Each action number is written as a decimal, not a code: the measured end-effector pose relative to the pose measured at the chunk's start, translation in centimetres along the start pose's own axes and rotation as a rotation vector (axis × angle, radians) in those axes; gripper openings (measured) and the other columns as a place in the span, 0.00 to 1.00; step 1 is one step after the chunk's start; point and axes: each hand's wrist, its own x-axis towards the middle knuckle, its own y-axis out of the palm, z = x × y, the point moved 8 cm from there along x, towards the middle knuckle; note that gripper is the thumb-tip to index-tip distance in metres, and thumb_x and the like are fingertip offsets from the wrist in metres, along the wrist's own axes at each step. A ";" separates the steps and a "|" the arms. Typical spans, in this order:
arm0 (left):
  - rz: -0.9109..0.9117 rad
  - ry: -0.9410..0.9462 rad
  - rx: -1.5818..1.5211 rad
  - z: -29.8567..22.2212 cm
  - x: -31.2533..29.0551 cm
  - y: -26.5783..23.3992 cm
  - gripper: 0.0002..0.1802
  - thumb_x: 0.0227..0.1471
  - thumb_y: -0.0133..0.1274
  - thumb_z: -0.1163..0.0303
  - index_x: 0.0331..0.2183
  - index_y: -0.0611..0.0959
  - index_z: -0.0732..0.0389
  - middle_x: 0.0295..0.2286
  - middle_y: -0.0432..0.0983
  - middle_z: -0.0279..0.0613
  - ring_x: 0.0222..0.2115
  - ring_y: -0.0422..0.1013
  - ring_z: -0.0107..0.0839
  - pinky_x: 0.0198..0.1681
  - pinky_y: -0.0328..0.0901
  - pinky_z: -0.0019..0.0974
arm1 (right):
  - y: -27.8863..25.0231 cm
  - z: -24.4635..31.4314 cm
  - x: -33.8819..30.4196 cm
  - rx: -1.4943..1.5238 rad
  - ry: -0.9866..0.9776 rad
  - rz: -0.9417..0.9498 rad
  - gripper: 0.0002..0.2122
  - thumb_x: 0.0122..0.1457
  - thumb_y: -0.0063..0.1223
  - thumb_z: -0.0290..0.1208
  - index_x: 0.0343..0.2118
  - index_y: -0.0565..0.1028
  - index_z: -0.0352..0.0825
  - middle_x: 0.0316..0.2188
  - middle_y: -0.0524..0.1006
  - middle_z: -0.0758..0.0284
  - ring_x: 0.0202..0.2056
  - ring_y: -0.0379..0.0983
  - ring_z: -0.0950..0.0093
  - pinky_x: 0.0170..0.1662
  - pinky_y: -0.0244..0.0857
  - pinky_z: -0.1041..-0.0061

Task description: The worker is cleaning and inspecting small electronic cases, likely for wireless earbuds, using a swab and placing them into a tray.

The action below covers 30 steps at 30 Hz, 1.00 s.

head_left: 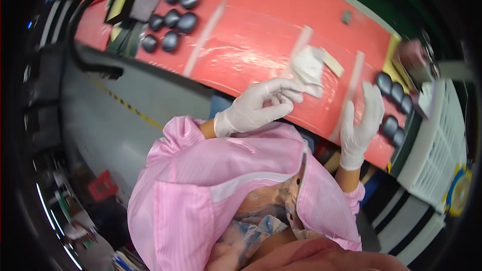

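- The left hand [258, 105], gloved, mid-frame: fingers curled beside the white cloth [307, 68]; whether they pinch it, I cannot tell.
- The right hand [362, 123], gloved, right of centre: fingers extended, thumb apart, nothing visibly held.
- The cloth lies above centre on the red-topped table [246, 35], beside a cream strip [333, 63].
- Step in hand: apparently handling the cloth; lifting it would call for a fingertip pinch.
- No brand, label or writing is legible.

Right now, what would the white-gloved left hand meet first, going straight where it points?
Probably the crumpled white cloth on the glossy red tabletop, just beyond the left hand; depth is unclear.
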 end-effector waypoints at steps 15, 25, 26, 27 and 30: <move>-0.716 -0.453 1.081 -6.1 1.5 -38.0 0.34 0.44 0.56 0.48 0.45 0.75 0.67 0.41 0.75 0.58 0.42 0.72 0.49 0.46 0.65 0.43 | 3.2 2.8 -0.2 0.062 -0.015 0.009 0.13 0.50 0.51 0.16 0.40 0.76 0.33 0.39 0.75 0.61 0.47 0.68 0.58 0.52 0.60 0.63; -0.403 0.238 -0.275 -5.8 0.0 -12.1 0.24 0.54 0.54 0.66 0.49 0.68 0.67 0.40 0.70 0.40 0.39 0.71 0.28 0.42 0.69 0.31 | 4.9 9.5 2.3 0.731 0.273 0.053 0.13 0.57 0.48 0.22 0.46 0.74 0.31 0.43 0.73 0.63 0.47 0.68 0.71 0.52 0.60 0.71; -0.267 0.139 -0.449 -3.9 -0.1 -8.7 0.25 0.55 0.54 0.67 0.50 0.67 0.68 0.43 0.69 0.41 0.43 0.69 0.29 0.47 0.67 0.34 | 5.6 10.9 3.1 0.888 0.340 0.069 0.13 0.59 0.47 0.22 0.46 0.73 0.30 0.44 0.72 0.64 0.47 0.67 0.73 0.52 0.60 0.72; -0.193 0.090 -0.551 -3.2 -0.9 -6.4 0.25 0.55 0.54 0.68 0.51 0.67 0.68 0.44 0.69 0.42 0.44 0.69 0.29 0.48 0.66 0.35 | 6.1 11.7 3.8 0.807 0.252 0.134 0.12 0.60 0.46 0.24 0.46 0.73 0.30 0.44 0.72 0.65 0.47 0.67 0.73 0.53 0.59 0.73; -0.155 0.105 -0.482 -3.4 -1.8 -3.8 0.24 0.54 0.54 0.75 0.51 0.67 0.69 0.45 0.70 0.42 0.46 0.68 0.28 0.49 0.65 0.33 | 7.1 11.2 4.3 0.823 0.252 0.198 0.12 0.63 0.43 0.27 0.46 0.73 0.29 0.43 0.71 0.67 0.46 0.67 0.75 0.53 0.58 0.75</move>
